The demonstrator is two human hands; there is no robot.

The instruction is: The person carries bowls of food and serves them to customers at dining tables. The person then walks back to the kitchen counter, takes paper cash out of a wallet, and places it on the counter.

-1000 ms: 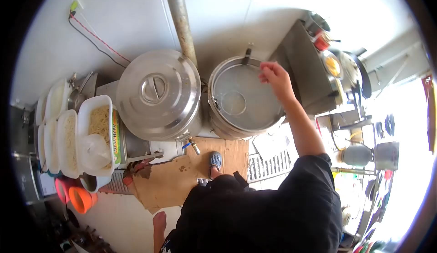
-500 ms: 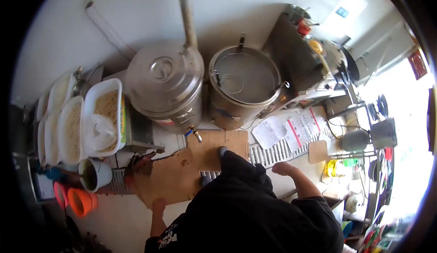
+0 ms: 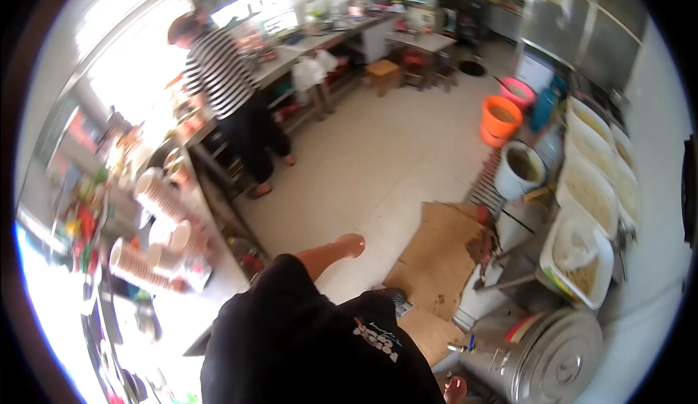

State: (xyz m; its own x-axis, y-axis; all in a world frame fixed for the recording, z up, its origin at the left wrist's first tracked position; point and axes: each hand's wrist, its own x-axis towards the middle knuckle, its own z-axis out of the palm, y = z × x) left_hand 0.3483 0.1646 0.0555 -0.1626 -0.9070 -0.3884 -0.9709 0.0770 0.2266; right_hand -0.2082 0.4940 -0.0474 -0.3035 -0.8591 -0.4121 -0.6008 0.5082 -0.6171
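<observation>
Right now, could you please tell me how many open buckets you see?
3: pink bucket at the back, orange bucket beside it, white bucket nearer the cardboard; others may be hidden.

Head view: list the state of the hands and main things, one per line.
Left hand: in midair, nothing visible in it
Right hand: partly hidden, grip unclear
Steel pot: lid on
Tap: too small to tell
Orange bucket: upright, uncovered
White bucket: upright, uncovered
Front tub: uncovered, plastic bag inside
Cardboard: flat, stained
Cups: mostly stacked
</observation>
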